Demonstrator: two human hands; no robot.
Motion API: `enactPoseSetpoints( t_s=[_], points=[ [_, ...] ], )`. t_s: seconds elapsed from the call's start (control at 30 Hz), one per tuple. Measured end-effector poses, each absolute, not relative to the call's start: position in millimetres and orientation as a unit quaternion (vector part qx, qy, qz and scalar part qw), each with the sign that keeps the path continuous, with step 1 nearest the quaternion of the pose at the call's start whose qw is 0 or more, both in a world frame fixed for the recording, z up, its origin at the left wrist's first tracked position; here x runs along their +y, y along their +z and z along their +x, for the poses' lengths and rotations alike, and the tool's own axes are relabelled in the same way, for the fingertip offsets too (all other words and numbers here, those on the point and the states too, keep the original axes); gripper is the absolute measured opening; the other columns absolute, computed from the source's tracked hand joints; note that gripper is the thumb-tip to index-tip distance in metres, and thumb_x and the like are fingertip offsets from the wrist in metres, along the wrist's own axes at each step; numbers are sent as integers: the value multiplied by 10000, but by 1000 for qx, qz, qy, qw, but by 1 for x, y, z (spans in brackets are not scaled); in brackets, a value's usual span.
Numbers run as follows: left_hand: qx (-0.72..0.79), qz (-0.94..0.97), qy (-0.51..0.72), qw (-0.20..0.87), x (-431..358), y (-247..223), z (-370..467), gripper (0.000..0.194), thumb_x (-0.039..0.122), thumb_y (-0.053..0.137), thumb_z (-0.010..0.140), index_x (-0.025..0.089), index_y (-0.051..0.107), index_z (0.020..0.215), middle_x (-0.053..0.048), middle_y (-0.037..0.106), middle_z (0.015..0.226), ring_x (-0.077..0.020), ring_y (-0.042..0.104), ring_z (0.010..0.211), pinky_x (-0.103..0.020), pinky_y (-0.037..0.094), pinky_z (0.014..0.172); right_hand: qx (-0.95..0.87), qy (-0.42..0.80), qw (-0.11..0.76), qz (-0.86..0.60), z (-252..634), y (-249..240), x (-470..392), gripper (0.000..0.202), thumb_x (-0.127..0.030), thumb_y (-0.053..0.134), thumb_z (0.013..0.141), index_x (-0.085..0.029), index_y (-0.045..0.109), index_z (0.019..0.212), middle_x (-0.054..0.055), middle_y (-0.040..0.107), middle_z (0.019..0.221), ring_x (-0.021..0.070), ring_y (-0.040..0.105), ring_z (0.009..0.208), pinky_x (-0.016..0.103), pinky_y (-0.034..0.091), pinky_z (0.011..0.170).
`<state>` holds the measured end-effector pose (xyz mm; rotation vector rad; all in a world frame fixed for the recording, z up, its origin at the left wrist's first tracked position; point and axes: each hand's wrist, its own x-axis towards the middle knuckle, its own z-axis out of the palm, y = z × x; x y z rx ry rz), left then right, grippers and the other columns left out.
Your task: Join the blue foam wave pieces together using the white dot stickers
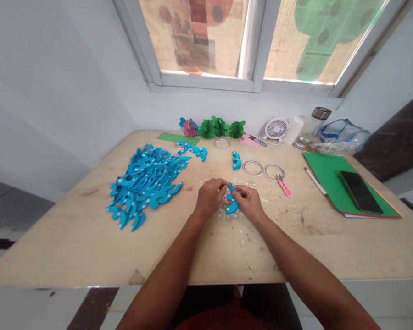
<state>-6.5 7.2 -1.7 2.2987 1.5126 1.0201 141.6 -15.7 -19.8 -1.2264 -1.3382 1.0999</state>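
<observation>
Blue cutout seemingly points forward, long axis near-to-far.

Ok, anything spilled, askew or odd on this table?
Small white scraps lie scattered around the blue piece by the right hand, like loose litter. The tabletop also looks blemished, with a brownish patch at its near edge.

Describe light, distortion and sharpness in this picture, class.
Head view: light glares white along the lower edge of the window; head view: wide-angle stretch seems to splay the table; head view: left hand, right hand and blue piece between them look slightly soft.
</observation>
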Motion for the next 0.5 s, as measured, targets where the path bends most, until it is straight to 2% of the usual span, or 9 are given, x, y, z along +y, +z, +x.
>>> enactPoseSetpoints(
  t_s=[0.23,0.5],
  points=[
    [529,759,351,148,6,3,-5,168,234,465,795,205,628,765,-18,676,753,-160,605,715,-263,440,666,-552,451,491,-500,141,-19,-16,298,-368,585,711,-124,671,857,-50,408,483,68,322,430,198,254,408],
    [514,755,364,182,7,4,-7,165,244,478,793,207,639,786,-9,686,776,-152,612,732,-253,443,678,-543,448,494,-509,142,-19,-16,330,-412,596,697,-128,669,849,-41,445,499,76,349,433,208,280,413]
  ],
)
